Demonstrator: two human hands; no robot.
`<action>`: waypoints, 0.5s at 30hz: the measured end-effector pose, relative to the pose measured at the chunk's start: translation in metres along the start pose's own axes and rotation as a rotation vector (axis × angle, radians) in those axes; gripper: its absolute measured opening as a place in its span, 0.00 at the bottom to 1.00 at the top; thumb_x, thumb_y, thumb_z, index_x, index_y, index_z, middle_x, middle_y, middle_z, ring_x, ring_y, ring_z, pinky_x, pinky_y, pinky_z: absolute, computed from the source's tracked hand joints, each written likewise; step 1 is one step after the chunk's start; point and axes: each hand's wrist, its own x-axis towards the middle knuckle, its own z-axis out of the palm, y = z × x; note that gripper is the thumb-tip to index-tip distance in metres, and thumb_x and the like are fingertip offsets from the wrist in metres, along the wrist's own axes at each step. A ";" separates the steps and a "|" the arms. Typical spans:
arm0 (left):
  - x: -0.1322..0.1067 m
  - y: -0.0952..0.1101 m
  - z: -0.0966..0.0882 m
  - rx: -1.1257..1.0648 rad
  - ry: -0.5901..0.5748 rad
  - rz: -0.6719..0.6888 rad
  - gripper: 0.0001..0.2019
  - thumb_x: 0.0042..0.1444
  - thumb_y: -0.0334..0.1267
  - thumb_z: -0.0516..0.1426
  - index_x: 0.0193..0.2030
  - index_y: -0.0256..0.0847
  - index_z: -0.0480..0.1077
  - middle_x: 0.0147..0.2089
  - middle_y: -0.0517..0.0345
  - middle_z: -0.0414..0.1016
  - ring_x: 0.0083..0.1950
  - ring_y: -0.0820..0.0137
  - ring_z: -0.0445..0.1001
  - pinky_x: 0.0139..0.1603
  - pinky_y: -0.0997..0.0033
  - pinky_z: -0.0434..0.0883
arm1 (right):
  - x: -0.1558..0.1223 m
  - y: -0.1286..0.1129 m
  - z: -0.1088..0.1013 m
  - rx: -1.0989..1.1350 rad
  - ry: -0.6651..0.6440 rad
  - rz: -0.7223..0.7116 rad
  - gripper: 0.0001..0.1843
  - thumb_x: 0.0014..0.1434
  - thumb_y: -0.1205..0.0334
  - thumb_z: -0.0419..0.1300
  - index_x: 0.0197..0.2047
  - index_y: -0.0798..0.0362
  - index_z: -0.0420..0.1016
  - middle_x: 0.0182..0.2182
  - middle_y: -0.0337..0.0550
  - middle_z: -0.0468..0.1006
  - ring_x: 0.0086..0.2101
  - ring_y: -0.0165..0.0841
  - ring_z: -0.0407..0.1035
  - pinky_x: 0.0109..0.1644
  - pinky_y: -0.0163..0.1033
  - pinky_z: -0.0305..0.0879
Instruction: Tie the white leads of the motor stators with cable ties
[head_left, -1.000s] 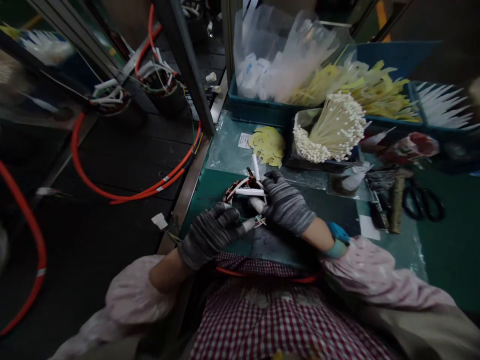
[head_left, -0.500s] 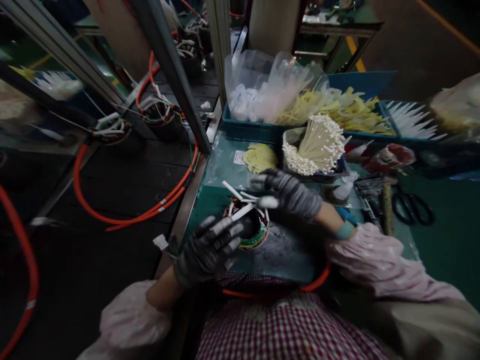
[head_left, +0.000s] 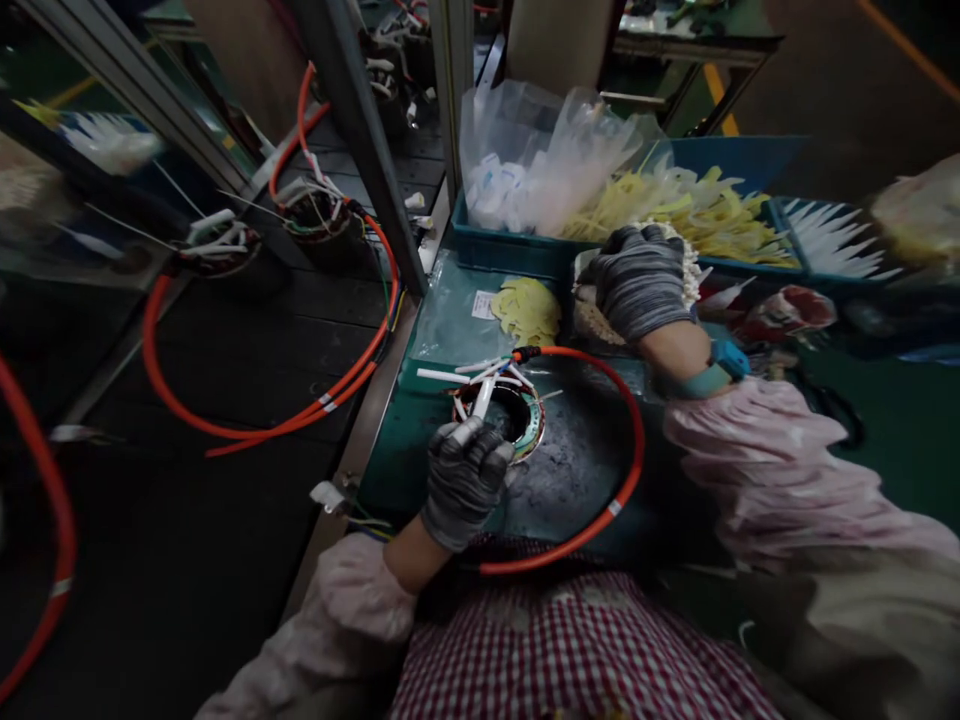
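Observation:
My left hand [head_left: 466,482], in a grey work glove, is curled at the front rim of a wound motor stator [head_left: 534,425], its fingertips against the rim and the lower end of a white sleeve [head_left: 485,398]. White-sleeved leads and an orange cable [head_left: 637,430] come from the stator's back; the cable loops round to the right. My right hand [head_left: 641,285], gloved too, reaches into a box and closes over a bundle of thin white cable ties [head_left: 688,270] with small heads. The hand hides most of the bundle and its own fingertips.
Yellow cut sheets [head_left: 527,312] lie behind the stator. A blue bin [head_left: 517,255] holds plastic bags and yellow strips, with white pointed sleeves [head_left: 836,240] beside it. Left of a metal post [head_left: 375,150], more stators [head_left: 319,225] with orange cables stand on a dark conveyor [head_left: 247,370].
My right hand has moved from the stator up and right to the bundle of cable ties. My left hand has come in to the stator's front rim, its fingers curling. The orange cable loop now shows.

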 end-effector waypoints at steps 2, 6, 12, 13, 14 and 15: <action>0.000 -0.005 0.003 -0.024 -0.008 0.024 0.14 0.62 0.43 0.71 0.49 0.47 0.73 0.41 0.61 0.86 0.53 0.59 0.80 0.53 0.54 0.76 | -0.008 0.004 -0.001 0.016 0.006 -0.011 0.11 0.66 0.61 0.64 0.48 0.53 0.85 0.57 0.60 0.81 0.58 0.59 0.71 0.63 0.66 0.67; -0.004 -0.019 -0.002 -0.082 -0.108 0.077 0.15 0.61 0.39 0.72 0.51 0.49 0.74 0.44 0.62 0.87 0.52 0.63 0.82 0.54 0.55 0.78 | -0.025 0.020 0.000 0.135 0.104 -0.093 0.15 0.70 0.61 0.61 0.53 0.53 0.87 0.55 0.59 0.84 0.53 0.54 0.78 0.56 0.57 0.73; 0.002 -0.020 -0.012 -0.121 -0.219 0.061 0.13 0.64 0.41 0.71 0.51 0.46 0.74 0.48 0.57 0.87 0.56 0.59 0.83 0.56 0.51 0.79 | -0.037 0.041 0.003 0.455 0.314 -0.163 0.12 0.70 0.63 0.61 0.49 0.54 0.86 0.43 0.53 0.89 0.44 0.42 0.82 0.53 0.50 0.77; 0.004 -0.019 -0.013 -0.128 -0.230 0.051 0.13 0.64 0.41 0.70 0.51 0.46 0.75 0.48 0.57 0.87 0.56 0.58 0.82 0.56 0.50 0.79 | -0.038 0.042 0.002 0.533 0.324 -0.170 0.11 0.71 0.62 0.61 0.49 0.53 0.85 0.41 0.51 0.89 0.40 0.39 0.82 0.48 0.48 0.78; 0.005 -0.019 -0.013 -0.134 -0.239 0.044 0.12 0.64 0.42 0.70 0.50 0.47 0.75 0.48 0.56 0.88 0.56 0.57 0.82 0.56 0.48 0.79 | -0.039 0.042 0.000 0.637 0.325 -0.183 0.10 0.71 0.61 0.61 0.49 0.51 0.84 0.40 0.50 0.89 0.37 0.37 0.82 0.44 0.46 0.78; 0.006 -0.019 -0.013 -0.138 -0.246 0.038 0.11 0.64 0.43 0.69 0.50 0.48 0.76 0.48 0.57 0.88 0.56 0.57 0.82 0.55 0.47 0.79 | -0.039 0.041 -0.003 0.755 0.324 -0.198 0.08 0.71 0.59 0.63 0.48 0.50 0.83 0.40 0.49 0.89 0.35 0.35 0.81 0.41 0.45 0.77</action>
